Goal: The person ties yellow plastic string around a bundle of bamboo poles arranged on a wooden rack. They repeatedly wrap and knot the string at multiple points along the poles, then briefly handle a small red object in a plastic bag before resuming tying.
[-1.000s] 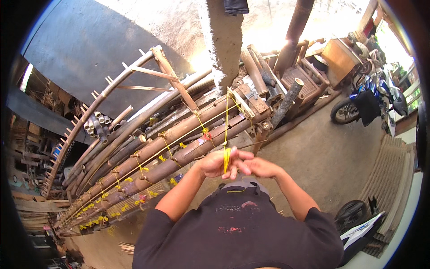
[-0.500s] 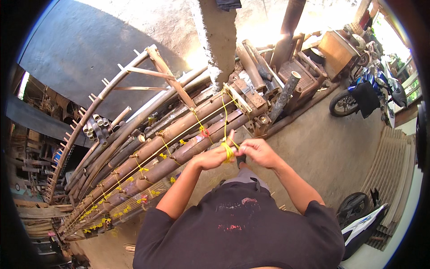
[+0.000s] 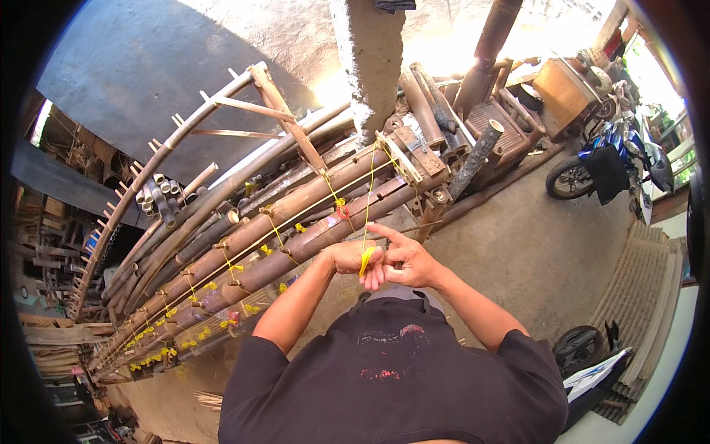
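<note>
Yellow string point(image 3: 369, 201) runs down from the end of a long bamboo frame point(image 3: 318, 238) to my hands. A thick coil of the string point(image 3: 365, 260) is wound around my left hand point(image 3: 350, 257), whose fingers are bent and point downward. Close against it, my right hand point(image 3: 411, 263) has its index finger stretched out to the taut string, with the other fingers curled. What those curled fingers grip is partly hidden. More yellow ties and a small red loop point(image 3: 342, 212) mark the bamboo poles just beyond my hands.
A curved bamboo rack with pegs point(image 3: 174, 129) and a stack of poles stand beyond the frame. A concrete pillar point(image 3: 367, 74) rises behind its end. A blue motorbike point(image 3: 614, 148) is at the far right; corrugated sheets point(image 3: 637, 296) and another motorbike point(image 3: 580, 351) are at the right.
My left hand has turned from fingers outstretched to fingers bent downward, the coil turning with it. My right index finger has extended toward the string. The view has shifted slightly.
</note>
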